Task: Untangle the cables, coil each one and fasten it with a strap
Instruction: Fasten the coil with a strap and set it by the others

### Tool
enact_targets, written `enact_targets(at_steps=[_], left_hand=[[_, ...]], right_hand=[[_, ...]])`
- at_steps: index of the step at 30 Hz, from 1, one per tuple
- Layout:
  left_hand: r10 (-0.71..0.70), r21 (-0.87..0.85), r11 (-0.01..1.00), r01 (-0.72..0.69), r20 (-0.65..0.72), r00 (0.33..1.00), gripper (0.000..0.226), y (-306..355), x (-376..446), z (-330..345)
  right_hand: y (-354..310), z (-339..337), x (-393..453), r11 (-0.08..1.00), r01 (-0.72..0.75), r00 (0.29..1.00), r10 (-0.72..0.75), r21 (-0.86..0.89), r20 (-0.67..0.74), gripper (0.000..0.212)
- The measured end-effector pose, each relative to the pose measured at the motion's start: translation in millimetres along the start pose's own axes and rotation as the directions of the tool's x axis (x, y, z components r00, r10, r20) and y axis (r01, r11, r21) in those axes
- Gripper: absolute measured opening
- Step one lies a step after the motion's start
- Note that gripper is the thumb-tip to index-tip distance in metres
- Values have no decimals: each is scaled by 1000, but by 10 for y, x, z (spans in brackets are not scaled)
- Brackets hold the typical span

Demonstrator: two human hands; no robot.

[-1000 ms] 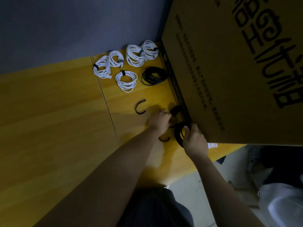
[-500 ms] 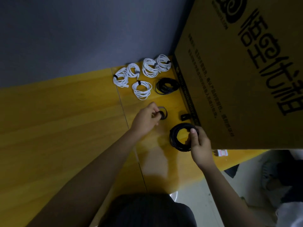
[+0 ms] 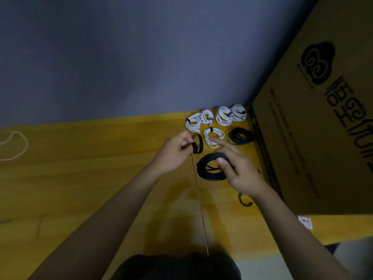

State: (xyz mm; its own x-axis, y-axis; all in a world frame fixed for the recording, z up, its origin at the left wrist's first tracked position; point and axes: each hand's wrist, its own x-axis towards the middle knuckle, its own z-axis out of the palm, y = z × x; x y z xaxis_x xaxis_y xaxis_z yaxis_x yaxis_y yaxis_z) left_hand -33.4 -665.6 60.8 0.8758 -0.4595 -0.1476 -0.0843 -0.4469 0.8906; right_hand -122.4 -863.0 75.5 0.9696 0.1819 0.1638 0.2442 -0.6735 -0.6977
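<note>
Head view: left hand (image 3: 173, 151) pinches a curled black strap (image 3: 197, 146) above the yellow table (image 3: 101, 178), right hand (image 3: 236, 168) grips the black coiled cable (image 3: 207, 168) just beside it, thumb on top, index finger seemingly outstretched, strapped white coils (image 3: 215, 118) behind

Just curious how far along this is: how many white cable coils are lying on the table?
5 white cable coils: four along the wall, one in front. None looks hidden.
</note>
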Motion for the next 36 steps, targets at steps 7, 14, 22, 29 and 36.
enact_targets(at_steps=[7,14,22,29,36], left_hand=[[-91,-26,995,92,43,995,22,-90,-117,-254],[-219,-138,968,211,-41,975,20,-223,-131,-185],[-278,-19,961,277,-104,955,21,-278,-24,107],[-161,10,986,164,-149,976,15,-73,53,323],[-31,-114,993,25,-49,998,34,238,87,359]], right_hand=[[-157,302,340,919,315,938,-264,-238,225,26],[61,467,105,970,170,968,-132,-172,213,20],[809,635,-318,895,-365,863,429,-258,267,29],[700,291,-640,932,-340,936,349,127,-51,21],[195,-105,-348,863,-286,932,351,418,-87,28]])
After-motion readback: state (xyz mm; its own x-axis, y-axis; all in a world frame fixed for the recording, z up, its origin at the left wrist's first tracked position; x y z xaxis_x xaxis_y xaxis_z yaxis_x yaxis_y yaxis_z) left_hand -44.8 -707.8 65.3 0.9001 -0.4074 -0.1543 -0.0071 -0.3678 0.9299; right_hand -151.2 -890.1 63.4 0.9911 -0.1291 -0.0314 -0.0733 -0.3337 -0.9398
